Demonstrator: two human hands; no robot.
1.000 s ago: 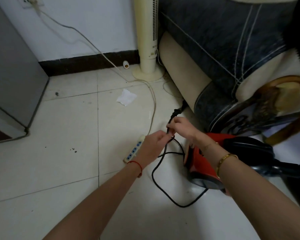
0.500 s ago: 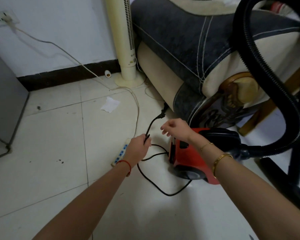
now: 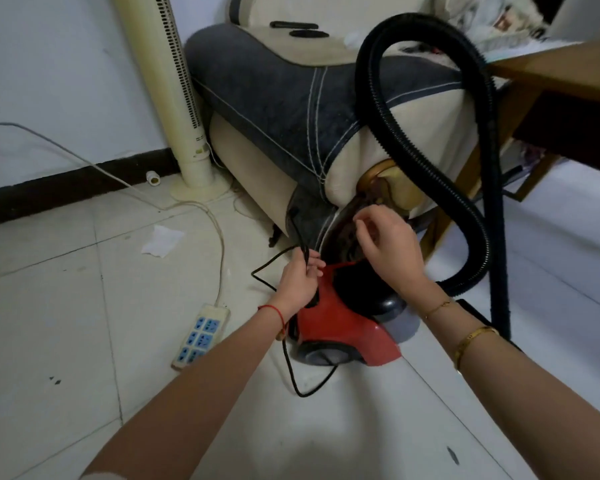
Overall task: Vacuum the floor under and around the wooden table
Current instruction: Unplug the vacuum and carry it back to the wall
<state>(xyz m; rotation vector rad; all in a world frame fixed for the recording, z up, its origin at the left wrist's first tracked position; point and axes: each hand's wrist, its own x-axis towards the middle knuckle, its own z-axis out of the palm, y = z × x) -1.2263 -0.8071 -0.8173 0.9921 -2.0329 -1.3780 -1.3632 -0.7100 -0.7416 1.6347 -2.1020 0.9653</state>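
left hand point(image 3: 297, 282) fist curled around the black power cord point(image 3: 293, 367), gripping it just above the rear of the red vacuum point(image 3: 343, 329). cord leaves the fist upward toward the sofa point(image 3: 291, 98), and loops down onto the tile floor point(image 3: 66, 341) below the wrist. right hand point(image 3: 387, 244) hovers above the vacuum, fingers loosely curled, holding nothing. vacuum sits on the floor against the sofa base, long axis running near-left to far-right. hose point(image 3: 426, 140) arcs up on its right. power strip point(image 3: 201, 336) left of it.

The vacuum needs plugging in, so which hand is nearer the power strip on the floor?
Left. The left hand grips the black cord just up and right of the power strip; the right hand is farther right, above the vacuum.
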